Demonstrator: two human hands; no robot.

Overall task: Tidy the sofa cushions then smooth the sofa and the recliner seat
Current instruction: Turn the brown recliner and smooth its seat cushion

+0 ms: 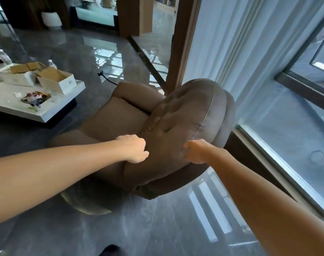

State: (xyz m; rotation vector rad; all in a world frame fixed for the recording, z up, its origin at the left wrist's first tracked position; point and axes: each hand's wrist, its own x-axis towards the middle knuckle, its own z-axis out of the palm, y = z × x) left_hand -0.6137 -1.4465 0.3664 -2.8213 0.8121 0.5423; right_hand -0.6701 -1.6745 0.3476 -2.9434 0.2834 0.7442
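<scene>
Both on the brown recliner [139, 130] by the window, the left hand [134, 150] curls loosely and the right hand [195, 152] lies half-open, gripping nothing; flat palms should smooth best.

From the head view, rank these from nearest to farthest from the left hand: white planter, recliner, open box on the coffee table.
1. Recliner: directly under the left hand, which touches its cushion.
2. Open box: up and to the left, on the coffee table.
3. White planter: far back at the top left, on the floor.
</scene>
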